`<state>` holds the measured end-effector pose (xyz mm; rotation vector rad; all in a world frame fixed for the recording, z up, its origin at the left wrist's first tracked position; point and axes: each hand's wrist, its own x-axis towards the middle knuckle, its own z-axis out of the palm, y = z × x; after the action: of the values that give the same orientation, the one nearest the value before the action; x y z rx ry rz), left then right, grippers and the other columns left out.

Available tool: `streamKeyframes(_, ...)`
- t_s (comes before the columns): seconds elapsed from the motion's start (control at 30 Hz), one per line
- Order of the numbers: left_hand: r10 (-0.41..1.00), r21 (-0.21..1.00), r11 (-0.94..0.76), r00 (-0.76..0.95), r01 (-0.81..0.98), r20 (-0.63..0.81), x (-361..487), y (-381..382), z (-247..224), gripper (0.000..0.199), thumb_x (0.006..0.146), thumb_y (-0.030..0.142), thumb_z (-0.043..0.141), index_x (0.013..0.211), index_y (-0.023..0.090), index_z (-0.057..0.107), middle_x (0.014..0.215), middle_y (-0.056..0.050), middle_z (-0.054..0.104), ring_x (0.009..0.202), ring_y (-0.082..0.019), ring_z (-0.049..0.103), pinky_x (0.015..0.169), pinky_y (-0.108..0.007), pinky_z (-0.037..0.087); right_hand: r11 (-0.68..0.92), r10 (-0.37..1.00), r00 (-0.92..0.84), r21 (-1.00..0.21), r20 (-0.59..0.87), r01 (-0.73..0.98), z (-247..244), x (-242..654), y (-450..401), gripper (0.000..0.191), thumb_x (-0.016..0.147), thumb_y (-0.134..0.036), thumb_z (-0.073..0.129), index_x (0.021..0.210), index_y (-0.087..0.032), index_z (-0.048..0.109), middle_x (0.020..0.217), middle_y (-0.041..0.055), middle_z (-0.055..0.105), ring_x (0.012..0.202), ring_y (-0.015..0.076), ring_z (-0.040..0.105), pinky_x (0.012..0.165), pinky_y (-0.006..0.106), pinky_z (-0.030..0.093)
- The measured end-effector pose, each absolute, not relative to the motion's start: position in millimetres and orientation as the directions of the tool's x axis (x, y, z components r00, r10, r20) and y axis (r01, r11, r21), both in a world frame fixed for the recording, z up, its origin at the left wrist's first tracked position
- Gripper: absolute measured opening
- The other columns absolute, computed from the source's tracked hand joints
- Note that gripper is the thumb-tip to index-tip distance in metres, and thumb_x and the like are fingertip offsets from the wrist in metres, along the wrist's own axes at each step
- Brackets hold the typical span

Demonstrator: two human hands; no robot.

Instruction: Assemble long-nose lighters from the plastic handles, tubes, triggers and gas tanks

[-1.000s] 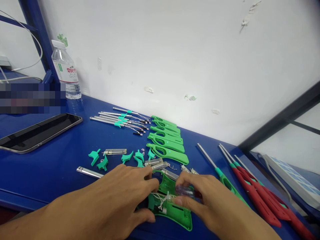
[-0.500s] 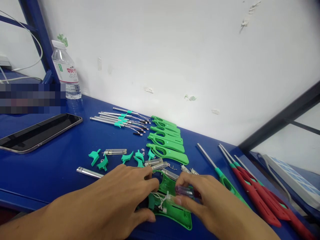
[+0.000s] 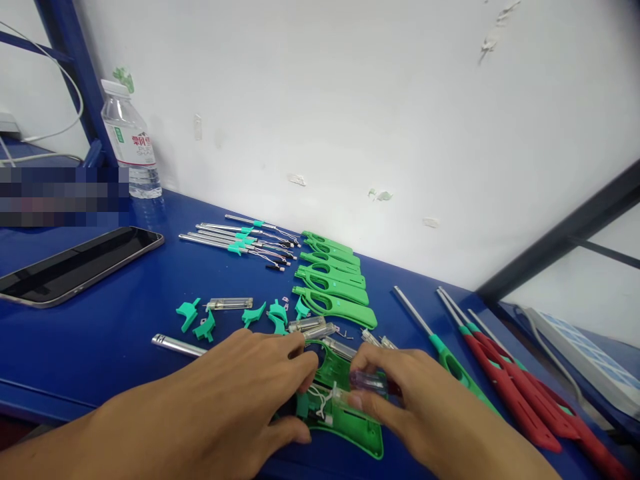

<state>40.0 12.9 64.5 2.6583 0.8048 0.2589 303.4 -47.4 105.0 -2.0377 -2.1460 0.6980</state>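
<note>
My left hand (image 3: 250, 393) is closed on the left end of an open green lighter shell (image 3: 357, 433), with the metal tube (image 3: 177, 345) sticking out to its left. White wires (image 3: 320, 397), a black-and-white igniter part and a clear fuel tank (image 3: 345, 400) lie in the shell. Over the shell's right part, my right hand (image 3: 400, 393) has thumb and index finger closed around a purple see-through piece (image 3: 369, 381); its kind is unclear. The thumb tip is at the clear tank. Just behind the hands lie loose clear tanks (image 3: 320, 331) and teal triggers (image 3: 277, 313).
Metal tubes with wires (image 3: 235, 243) and green shell halves (image 3: 333, 308) lie along the wall. Red lighters (image 3: 525, 400) and a green lighter (image 3: 463, 377) are at the right. A phone (image 3: 80, 263) and a water bottle (image 3: 131, 143) stand at the left.
</note>
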Motion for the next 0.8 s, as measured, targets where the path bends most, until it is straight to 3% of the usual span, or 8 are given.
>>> streamKeyframes(0.17,0.573,0.394,-0.760,0.819,0.516,0.033,42.0,13.7,68.8,0.021,0.099,0.034,0.086,0.105,0.033,0.065,0.113,0.007,0.072,0.098,-0.027,0.070,0.079,-0.042,0.046,-0.017,0.962,-0.087,-0.373,-0.259,0.928,106.0,302.6,-46.0,0.015,0.103,-0.047,0.070,0.109,-0.035,0.075,0.109,-0.0033,0.083,0.102,0.0288,0.074,0.086,0.038,0.045)
streamKeyframes(0.53,0.556,0.359,-0.788,0.828,0.500,0.066,40.9,11.9,66.7,0.022,0.100,0.034,0.085,0.109,0.035,0.065,0.116,0.008,0.073,0.096,-0.028,0.072,0.079,-0.044,0.050,-0.008,0.961,-0.110,-0.422,-0.254,0.907,105.2,304.6,-47.5,0.015,0.101,-0.047,0.071,0.108,-0.034,0.074,0.113,-0.0041,0.084,0.110,0.0289,0.075,0.094,0.039,0.045)
streamKeyframes(0.8,0.484,0.179,-0.872,0.856,0.456,0.183,43.5,7.5,63.2,0.022,0.107,0.043,0.077,0.121,0.031,0.066,0.124,-0.001,0.078,0.099,-0.031,0.077,0.081,-0.046,0.060,-0.033,0.964,-0.076,-0.395,-0.257,0.918,105.9,304.7,-46.4,0.012,0.100,-0.047,0.075,0.103,-0.035,0.075,0.110,-0.0039,0.084,0.107,0.0298,0.075,0.086,0.037,0.046)
